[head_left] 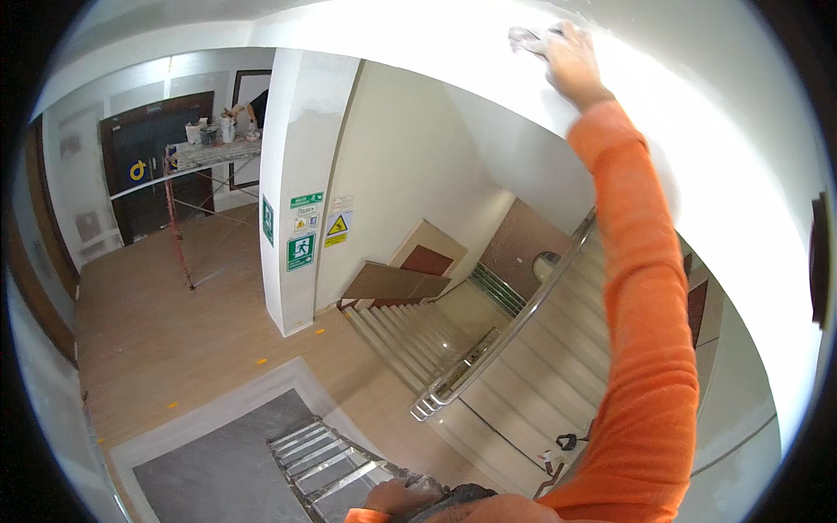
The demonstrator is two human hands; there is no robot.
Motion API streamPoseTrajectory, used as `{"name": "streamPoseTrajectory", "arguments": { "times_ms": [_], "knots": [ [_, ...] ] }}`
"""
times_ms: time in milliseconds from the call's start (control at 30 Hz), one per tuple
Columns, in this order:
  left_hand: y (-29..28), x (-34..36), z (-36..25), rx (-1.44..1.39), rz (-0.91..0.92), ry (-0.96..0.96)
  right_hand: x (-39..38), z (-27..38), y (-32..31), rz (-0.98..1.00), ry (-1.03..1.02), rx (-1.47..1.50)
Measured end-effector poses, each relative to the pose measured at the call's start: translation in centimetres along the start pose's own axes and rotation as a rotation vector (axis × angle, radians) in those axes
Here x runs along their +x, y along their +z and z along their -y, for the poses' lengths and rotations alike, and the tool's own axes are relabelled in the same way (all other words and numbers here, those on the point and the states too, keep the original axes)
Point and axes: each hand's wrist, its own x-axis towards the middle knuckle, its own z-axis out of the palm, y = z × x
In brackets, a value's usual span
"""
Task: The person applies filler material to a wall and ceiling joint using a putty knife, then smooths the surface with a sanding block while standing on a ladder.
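Note:
My right hand (pixel 571 65), in an orange sleeve, is raised high and closed on a crumpled pale pad (pixel 527 39), pressed to the white surface of an overhead beam (pixel 410 30). Low at the bottom centre my left hand (pixel 397 494) is closed beside the top of an aluminium ladder (pixel 314 458); what its fingers grip is too hidden to make out.
Below, steps (pixel 392 344) with metal railing (pixel 506 331) descend, with leaning boards (pixel 397 279) beside them. A column (pixel 288 157) with safety signs stands centre-left. A scaffold (pixel 209 157) holding buckets stands by a dark door (pixel 131 200). A grey mat (pixel 200 453) lies under the ladder.

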Motion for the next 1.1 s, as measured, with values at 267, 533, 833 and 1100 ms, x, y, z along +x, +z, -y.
{"name": "streamPoseTrajectory", "arguments": {
  "times_ms": [267, 533, 833, 1100],
  "knots": [
    [-2.9, -4.0, -3.7, 0.024, -0.073, -0.1, -4.2, -1.2, -5.7, 0.043, -0.084, 0.405],
    [-2.5, -2.9, -2.7, -0.015, -0.102, 0.03, 0.5, 1.2, 0.1, -0.023, -0.03, 0.179],
    [-1.7, -2.4, -1.8, 0.011, -0.067, 0.023, -3.5, -0.2, -4.6, -0.008, -0.068, 0.352],
    [-2.6, -3.6, -3.2, -0.02, -0.096, 0.022, 1.3, 1.9, -1.0, 0.004, -0.007, 0.285]
  ]
}}
